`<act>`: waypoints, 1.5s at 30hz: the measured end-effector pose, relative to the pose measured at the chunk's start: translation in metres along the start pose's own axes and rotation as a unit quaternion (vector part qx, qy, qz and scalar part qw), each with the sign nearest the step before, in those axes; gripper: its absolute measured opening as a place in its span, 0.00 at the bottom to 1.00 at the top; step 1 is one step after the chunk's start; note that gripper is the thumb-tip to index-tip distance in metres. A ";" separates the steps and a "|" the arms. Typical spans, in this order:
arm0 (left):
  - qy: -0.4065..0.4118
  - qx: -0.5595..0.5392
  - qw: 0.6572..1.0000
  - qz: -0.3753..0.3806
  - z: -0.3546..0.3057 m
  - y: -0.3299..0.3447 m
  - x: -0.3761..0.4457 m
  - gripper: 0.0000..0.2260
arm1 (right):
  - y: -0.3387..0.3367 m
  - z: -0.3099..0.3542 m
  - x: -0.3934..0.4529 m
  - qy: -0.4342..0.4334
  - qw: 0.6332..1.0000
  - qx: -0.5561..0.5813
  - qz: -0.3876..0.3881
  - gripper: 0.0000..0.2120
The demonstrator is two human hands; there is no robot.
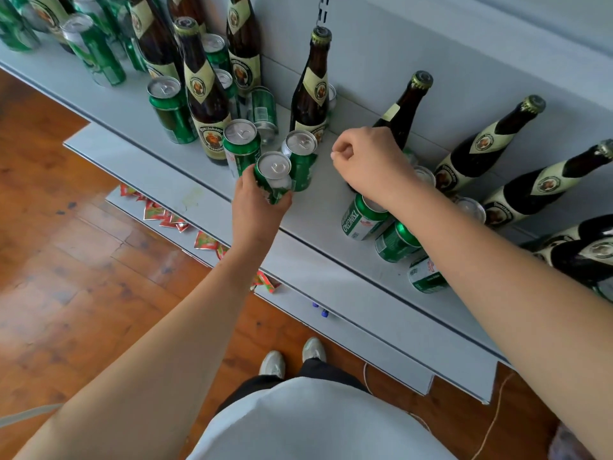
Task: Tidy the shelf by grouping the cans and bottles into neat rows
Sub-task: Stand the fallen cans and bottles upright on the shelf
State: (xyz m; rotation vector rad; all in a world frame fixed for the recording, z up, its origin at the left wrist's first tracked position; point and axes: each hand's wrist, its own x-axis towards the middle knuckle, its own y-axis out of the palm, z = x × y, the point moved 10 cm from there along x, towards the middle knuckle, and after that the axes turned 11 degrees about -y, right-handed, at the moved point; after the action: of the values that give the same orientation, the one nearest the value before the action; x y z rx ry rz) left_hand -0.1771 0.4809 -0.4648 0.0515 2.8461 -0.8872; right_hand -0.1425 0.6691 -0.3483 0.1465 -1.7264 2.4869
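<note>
Left hand (257,200) grips a green can (273,177) on the shelf (331,260), two cans just beyond it. Right hand (368,164) hovers curled, holding nothing, over other cans.

On the shelf (318,247), a cluster of three upright cans (300,161) stood near the front edge, with a bottle (311,91) behind them. To their left stood more bottles (205,94) mixed with cans. To the right, cans (361,217) stood before a row of bottles (477,151). Packets (166,217) lay on a lower shelf.
</note>
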 end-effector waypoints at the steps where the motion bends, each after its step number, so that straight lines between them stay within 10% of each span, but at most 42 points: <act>1: 0.000 0.005 1.000 0.003 0.000 0.002 0.001 0.32 | -0.009 -0.003 -0.006 0.008 1.000 -0.007 -0.019 0.10; 5: 0.003 0.043 0.998 -0.036 -0.008 -0.008 -0.017 0.41 | -0.062 -0.034 -0.031 0.067 0.990 -0.094 -0.084 0.13; 8: 0.120 0.042 0.982 -0.142 -0.055 -0.027 -0.057 0.29 | -0.090 -0.072 -0.043 0.129 0.981 -0.110 -0.095 0.14; 11: 0.215 -0.009 0.975 -0.054 -0.106 0.005 -0.077 0.18 | -0.083 -0.108 -0.037 0.162 0.979 -0.115 -0.035 0.10; 21: 0.125 0.128 0.973 0.148 -0.157 0.132 -0.004 0.33 | 0.010 -0.148 0.001 0.171 0.921 -0.209 0.282 0.20; 32: 0.100 0.115 0.987 0.042 -0.156 0.103 0.014 0.28 | 0.040 -0.164 0.011 0.151 0.882 -0.243 0.375 0.28; 45: -0.001 0.178 0.975 0.132 -0.135 0.104 -0.003 0.19 | 0.041 -0.172 0.009 0.191 0.868 -0.239 0.392 0.33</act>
State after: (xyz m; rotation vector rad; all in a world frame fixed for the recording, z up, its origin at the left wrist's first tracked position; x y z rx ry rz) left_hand -0.1850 0.6427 -0.4134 0.4591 2.5566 -1.3129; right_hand -0.1600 0.8160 -0.4449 -1.2231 -2.4358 2.1140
